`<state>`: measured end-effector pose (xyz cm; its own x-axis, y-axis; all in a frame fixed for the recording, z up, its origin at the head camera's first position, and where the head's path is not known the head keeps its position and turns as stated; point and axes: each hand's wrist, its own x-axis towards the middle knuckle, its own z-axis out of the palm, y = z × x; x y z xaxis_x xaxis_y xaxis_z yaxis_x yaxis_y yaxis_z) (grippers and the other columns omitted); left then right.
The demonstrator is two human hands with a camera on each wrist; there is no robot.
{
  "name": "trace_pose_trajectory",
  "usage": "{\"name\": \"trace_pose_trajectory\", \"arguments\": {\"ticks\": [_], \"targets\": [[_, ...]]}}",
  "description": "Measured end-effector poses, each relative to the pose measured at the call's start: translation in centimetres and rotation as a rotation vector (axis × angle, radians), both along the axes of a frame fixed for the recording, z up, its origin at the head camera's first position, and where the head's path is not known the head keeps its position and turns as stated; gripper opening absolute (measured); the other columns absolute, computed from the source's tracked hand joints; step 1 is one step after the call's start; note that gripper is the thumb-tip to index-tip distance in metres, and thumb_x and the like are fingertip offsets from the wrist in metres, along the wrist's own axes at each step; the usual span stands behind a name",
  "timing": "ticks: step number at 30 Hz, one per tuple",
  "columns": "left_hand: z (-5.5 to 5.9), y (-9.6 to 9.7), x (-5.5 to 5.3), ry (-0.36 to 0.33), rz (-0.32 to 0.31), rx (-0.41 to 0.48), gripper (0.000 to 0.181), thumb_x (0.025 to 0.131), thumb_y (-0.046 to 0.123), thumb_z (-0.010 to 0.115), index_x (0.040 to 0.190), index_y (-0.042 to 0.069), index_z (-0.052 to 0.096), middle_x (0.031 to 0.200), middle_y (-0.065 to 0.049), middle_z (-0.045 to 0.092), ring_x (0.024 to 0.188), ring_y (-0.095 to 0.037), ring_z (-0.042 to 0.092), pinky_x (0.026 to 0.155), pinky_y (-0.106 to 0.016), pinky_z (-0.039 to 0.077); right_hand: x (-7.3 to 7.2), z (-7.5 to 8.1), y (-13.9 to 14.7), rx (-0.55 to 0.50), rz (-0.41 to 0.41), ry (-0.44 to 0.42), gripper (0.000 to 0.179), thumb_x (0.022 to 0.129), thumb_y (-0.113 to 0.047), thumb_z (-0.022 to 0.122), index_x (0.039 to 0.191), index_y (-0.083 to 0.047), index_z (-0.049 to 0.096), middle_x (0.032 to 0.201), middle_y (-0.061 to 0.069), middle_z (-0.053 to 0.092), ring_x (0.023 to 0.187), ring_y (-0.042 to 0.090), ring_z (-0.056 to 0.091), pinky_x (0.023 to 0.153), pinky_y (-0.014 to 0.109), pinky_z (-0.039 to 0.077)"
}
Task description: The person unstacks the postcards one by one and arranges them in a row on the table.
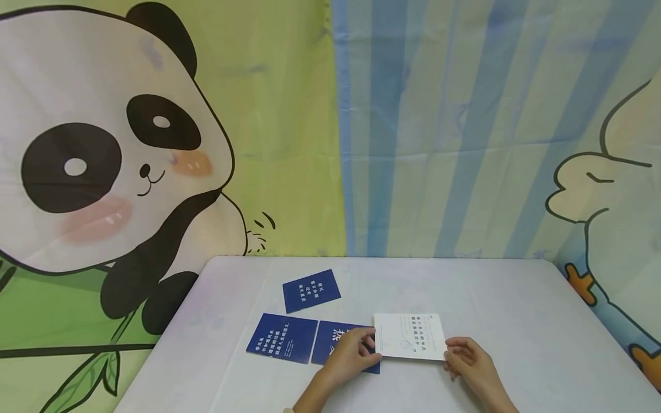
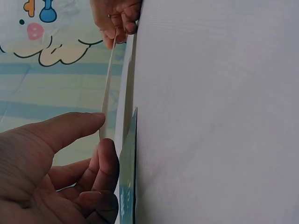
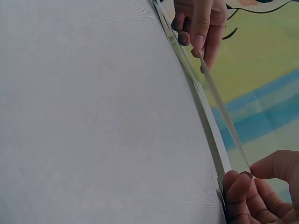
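Note:
Both hands hold a white card with dark printed writing, in the head view right of the middle. My left hand pinches its left edge between thumb and fingers, and my right hand pinches its right edge. Seen edge-on in the left wrist view, the white card is a thin strip raised off the table. The right wrist view shows the same card stretched between the two hands. Below my left hand lies a blue card with white characters, partly hidden by that hand.
Another blue card lies flat to the left, next to the partly hidden one. A third blue card sits farther back, turned at an angle. All rest on a white table, with a printed panda curtain behind it.

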<state>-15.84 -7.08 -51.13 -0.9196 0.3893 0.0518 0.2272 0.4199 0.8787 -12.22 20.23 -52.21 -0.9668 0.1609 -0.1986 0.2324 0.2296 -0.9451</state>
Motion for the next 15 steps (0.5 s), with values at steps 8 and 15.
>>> {"name": "trace_pose_trajectory", "arguments": {"ticks": [8, 15], "targets": [[-0.3, 0.6, 0.6, -0.01, -0.024, -0.018, 0.052, 0.076, 0.005, 0.08, 0.122, -0.008, 0.06, 0.083, 0.006, 0.059, 0.064, 0.002, 0.052, 0.059, -0.017, 0.048, 0.9, -0.2, 0.9, 0.148, -0.008, -0.064, 0.038, 0.089, -0.009, 0.064, 0.121, 0.01, 0.053, 0.097, 0.009, 0.059, 0.072, 0.011, 0.056, 0.061, 0.022, 0.051], [-0.2, 0.8, 0.9, -0.032, -0.046, -0.037, 0.053, 0.075, 0.005, 0.081, 0.122, -0.009, 0.06, 0.082, 0.006, 0.059, 0.063, 0.001, 0.05, 0.059, -0.017, 0.046, 1.6, -0.2, 1.2, 0.116, -0.016, -0.1, 0.036, 0.09, -0.006, 0.064, 0.12, 0.011, 0.052, 0.091, 0.008, 0.059, 0.064, 0.014, 0.056, 0.055, 0.024, 0.05]]}}
